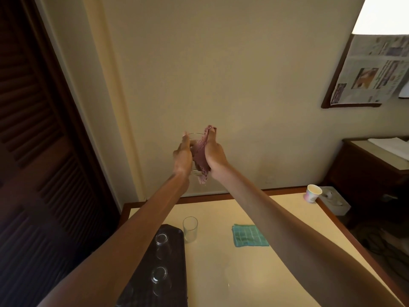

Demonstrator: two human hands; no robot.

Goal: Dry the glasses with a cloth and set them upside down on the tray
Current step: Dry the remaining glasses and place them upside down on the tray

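Both arms are raised in front of the wall. My left hand (182, 156) grips a clear glass (195, 138), held up with its rim at the top. My right hand (214, 151) holds a pink cloth (200, 156) pressed against the glass; the cloth's end hangs below my hands. On the table below, a dark tray (177, 258) carries two glasses upside down, one at the far end (162, 244) and one nearer (159, 281). Another glass (190, 229) stands upright on the table just right of the tray.
A folded teal cloth (249, 235) lies on the cream table (232, 273). A paper cup (312, 193) stands at the table's far right corner. A dark louvred door (44, 151) is at the left, a wooden side table (365, 165) at the right.
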